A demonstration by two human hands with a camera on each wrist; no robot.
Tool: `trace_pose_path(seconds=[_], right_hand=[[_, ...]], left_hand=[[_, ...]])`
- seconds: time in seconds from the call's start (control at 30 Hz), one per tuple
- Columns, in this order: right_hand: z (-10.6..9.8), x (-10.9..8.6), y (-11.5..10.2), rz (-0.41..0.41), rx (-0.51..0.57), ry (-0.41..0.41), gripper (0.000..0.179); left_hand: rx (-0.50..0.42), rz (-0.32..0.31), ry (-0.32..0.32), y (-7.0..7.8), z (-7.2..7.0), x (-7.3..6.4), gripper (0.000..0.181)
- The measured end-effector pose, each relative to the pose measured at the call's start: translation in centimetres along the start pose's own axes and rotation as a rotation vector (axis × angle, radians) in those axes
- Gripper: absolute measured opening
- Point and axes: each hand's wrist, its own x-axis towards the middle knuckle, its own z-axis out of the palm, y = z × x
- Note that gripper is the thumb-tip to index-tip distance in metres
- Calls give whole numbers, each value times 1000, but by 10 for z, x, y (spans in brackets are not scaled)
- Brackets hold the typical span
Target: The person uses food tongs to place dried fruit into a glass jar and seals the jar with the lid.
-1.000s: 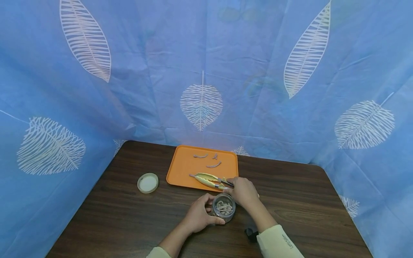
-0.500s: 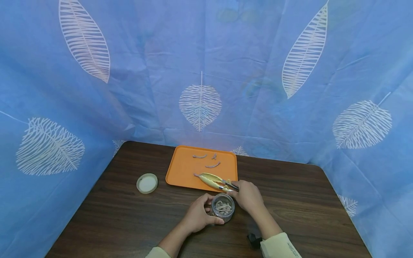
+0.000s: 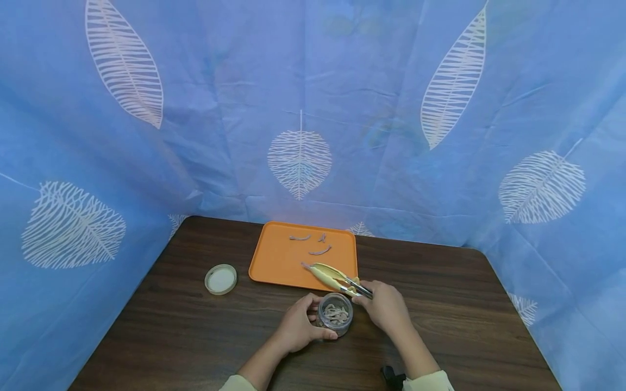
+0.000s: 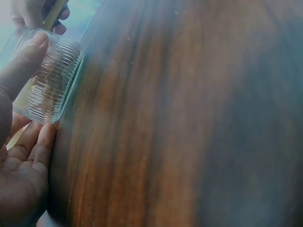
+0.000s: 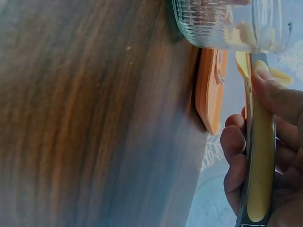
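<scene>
Your left hand (image 3: 295, 326) is curled round the near-left side of a clear ribbed jar (image 3: 344, 328), thumb in front, fingers behind. The jar stands upright on the dark table (image 3: 450, 309), its mouth uncovered, with pale curled strips (image 3: 335, 313) inside. Your right hand (image 3: 387, 305), just right of the jar, grips yellow-and-metal tongs (image 3: 332, 271) with fingers and thumb wrapped round the handles. The tongs point left over the front part of the orange tray (image 3: 273, 262), a single strip (image 3: 306, 265) at their tip; whether it touches the tray, you cannot tell. Farther back on the tray lie three small pieces (image 3: 320, 251). The lid (image 3: 220, 279) rests on the table, well left of the jar.

Markings: one small dark mark on the jar wall, right wrist view, too small to read.

Against a second ago: your right hand and the tongs have shifted right, the strip travelling with them. Your left hold, the jar and the three pieces stay put.
</scene>
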Motion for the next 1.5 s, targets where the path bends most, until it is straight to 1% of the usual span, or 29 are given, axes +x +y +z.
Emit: trace_pose_path(seconds=[0.2,0.37,0.43,0.6,0.7,0.93,1.1,1.3,1.5], right_hand=[[-4,-12,7,28,41,-3,51],[-10,-21,11,56,72,-15,50],[-13,-25,12,65,82,-15,50],[-18,-37,15,83,102,-7,51],[-20,-43,17,88,112,2,49],[-24,-54,22,97,108,17,51],[-27,-64,23,115,113,15,52],[-28,-77,23,126,102,2,53],[-28,-88,25,134,100,-9,50]], left_hand=[[-1,6,0,-2,1,0,71],[1,-16,3,-3,2,0,70],[3,-14,4,-2,2,0,70],[-1,-11,1,-3,2,-1,70],[0,-20,-2,-2,2,-2,71],[1,-33,-4,1,0,-2,71],[-3,-25,-6,1,1,-1,71],[5,-16,-8,0,1,-2,72],[1,-23,-13,2,1,-2,73]])
